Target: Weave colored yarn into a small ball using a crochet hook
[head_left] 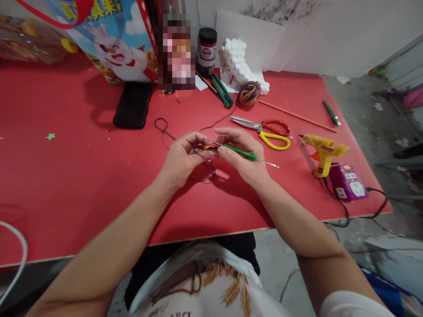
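My left hand [183,158] pinches a small piece of yarn work [209,148], held over the red table [82,176] in front of me. My right hand [247,154] grips the green-handled hook [239,152], 1 metal end pointing toward my left hand. A dark strand [220,120] runs from the multicoloured yarn ball [249,93] down toward my hands, and 1 pair of scissors [259,127] lies between my right hand and an orange stick [297,116]

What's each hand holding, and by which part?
Right hand holds the hook by its green handle; left hand pinches the yarn piece, exact spot unclear.
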Action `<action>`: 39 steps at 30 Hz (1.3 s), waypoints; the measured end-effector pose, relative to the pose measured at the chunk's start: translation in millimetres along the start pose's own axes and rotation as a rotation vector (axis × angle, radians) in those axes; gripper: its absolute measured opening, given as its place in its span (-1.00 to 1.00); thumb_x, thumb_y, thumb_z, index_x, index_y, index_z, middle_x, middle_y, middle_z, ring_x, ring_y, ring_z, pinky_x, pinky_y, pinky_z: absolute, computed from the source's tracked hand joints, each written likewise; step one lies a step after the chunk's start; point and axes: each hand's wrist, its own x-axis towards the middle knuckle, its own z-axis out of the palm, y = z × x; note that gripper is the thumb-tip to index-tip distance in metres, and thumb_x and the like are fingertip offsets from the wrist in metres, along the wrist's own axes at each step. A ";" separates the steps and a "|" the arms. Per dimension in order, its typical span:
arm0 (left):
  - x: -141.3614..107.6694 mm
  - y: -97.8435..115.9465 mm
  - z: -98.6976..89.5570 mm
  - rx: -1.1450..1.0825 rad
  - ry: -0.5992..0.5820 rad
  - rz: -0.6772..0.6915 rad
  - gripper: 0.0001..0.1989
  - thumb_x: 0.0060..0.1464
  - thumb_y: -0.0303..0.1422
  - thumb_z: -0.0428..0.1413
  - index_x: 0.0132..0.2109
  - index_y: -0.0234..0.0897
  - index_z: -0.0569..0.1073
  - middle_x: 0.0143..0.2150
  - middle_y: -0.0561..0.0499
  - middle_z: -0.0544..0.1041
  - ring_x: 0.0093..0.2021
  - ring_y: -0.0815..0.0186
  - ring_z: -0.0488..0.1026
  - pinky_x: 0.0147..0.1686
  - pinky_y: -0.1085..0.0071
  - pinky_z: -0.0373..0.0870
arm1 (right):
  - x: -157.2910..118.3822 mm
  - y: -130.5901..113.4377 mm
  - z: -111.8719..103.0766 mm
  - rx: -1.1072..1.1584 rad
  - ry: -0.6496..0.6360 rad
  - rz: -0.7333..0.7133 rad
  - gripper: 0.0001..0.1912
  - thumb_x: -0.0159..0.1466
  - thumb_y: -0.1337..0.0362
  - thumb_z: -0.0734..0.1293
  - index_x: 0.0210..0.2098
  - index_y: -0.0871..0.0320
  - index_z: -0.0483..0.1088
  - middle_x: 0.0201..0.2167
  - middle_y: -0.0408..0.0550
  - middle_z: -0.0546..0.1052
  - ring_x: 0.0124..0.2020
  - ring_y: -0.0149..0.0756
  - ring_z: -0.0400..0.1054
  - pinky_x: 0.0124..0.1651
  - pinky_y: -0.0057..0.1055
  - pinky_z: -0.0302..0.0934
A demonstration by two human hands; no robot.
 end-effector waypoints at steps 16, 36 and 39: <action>-1.1 3.4 -1.8 -0.038 -0.077 0.001 -0.72 0.04 -0.17 0.52 -0.33 -0.25 0.66 -0.40 0.04 0.57 -0.43 0.46 0.42 -0.41 0.53 0.33 | 10.9 16.7 -12.3 0.099 0.017 -0.026 -0.86 0.32 0.23 0.58 -0.12 -0.02 0.74 -0.21 -0.15 0.74 -0.19 -0.32 0.60 -0.07 -0.36 0.53; 1.2 9.2 -6.3 0.507 0.020 0.405 -0.90 0.13 -0.23 0.44 -0.26 -0.13 0.77 -0.24 -0.04 0.65 -0.30 0.32 0.48 -0.34 0.38 0.35 | 10.0 20.1 -13.8 -0.394 0.026 -0.472 -0.81 0.45 0.29 0.45 -0.02 -0.06 0.70 -0.17 -0.06 0.68 -0.14 -0.26 0.59 -0.03 -0.26 0.50; -2.4 8.0 -2.5 0.565 0.005 0.384 -0.86 0.05 -0.29 0.48 -0.20 -0.14 0.78 -0.21 -0.04 0.69 -0.40 0.39 0.42 -0.44 0.40 0.26 | 7.2 20.1 -10.0 -0.389 0.027 -0.481 -0.80 0.45 0.31 0.45 -0.01 -0.04 0.70 -0.15 -0.05 0.66 -0.13 -0.28 0.59 -0.03 -0.29 0.50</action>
